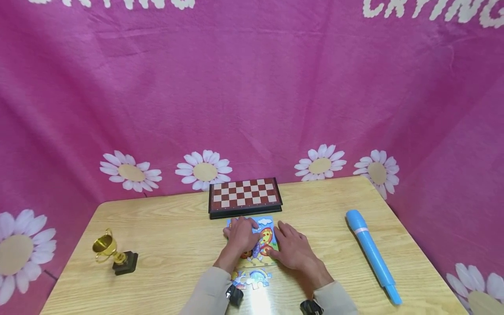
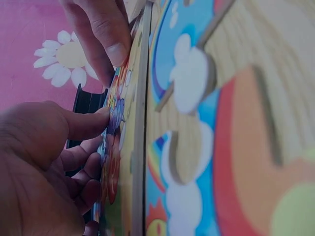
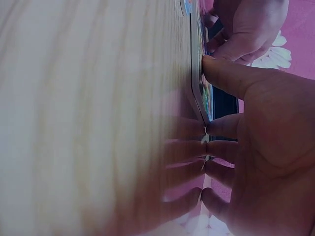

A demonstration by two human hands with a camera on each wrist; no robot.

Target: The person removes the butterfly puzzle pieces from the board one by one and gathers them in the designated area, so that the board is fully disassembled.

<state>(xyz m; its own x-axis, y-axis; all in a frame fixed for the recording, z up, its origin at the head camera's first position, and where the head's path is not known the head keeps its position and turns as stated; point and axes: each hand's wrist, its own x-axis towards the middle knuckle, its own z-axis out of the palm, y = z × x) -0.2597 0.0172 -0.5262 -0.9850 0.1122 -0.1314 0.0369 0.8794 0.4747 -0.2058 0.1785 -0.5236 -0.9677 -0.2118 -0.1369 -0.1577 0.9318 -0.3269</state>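
A colourful jigsaw puzzle [image 1: 267,235] with a cartoon picture lies flat at the table's middle. Over its left part rests my left hand [image 1: 241,239], thumb and fingertips touching the picture in the left wrist view. My right hand [image 1: 294,248] is at the puzzle's right edge; its thumb [image 3: 229,73] touches the board while the other fingertips meet the tabletop. Neither hand grips anything. Just in front of the board, a few joined puzzle pieces [image 1: 257,278] lie on the wood, some under the left wrist. My left palm covers part of the picture.
Behind the puzzle sits a folded chessboard case [image 1: 244,194]. A gold trophy cup [image 1: 106,246] on a black base stands at left. Toward the right edge of the wooden table [image 1: 169,236] lies a blue plastic tube [image 1: 372,251]. A pink flowered cloth [image 1: 252,96] hangs behind.
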